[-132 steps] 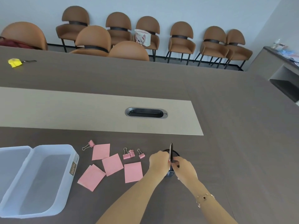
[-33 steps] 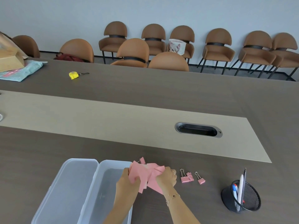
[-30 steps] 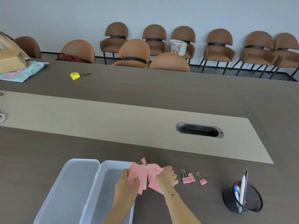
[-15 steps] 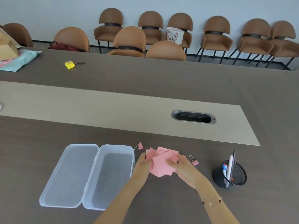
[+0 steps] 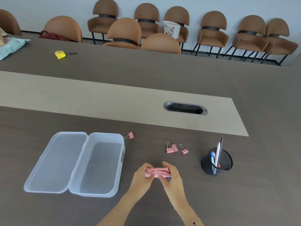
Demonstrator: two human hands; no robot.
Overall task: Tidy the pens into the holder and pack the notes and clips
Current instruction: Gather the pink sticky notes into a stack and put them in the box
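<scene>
Pens [image 5: 217, 154] sit in holder [image 5: 217, 162]; both hands' fingers [image 5: 167, 168] clamped on notes [image 5: 157, 172] lower centre; clips [image 5: 176, 148], box [image 5: 97, 163] unpacked.

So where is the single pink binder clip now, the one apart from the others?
In the head view, the lone pink binder clip lies on the table, at the far right corner of the open plastic box.

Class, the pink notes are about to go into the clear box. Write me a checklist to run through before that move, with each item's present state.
1. Box lid open: ok.
2. Box interior free of things: ok.
3. Pink notes gathered in one stack: ok.
4. Left hand and right hand both grip the stack: ok.
5. Stack edges squared: cannot tell.
6. Binder clips packed: not ok, they lie on the table.
</scene>
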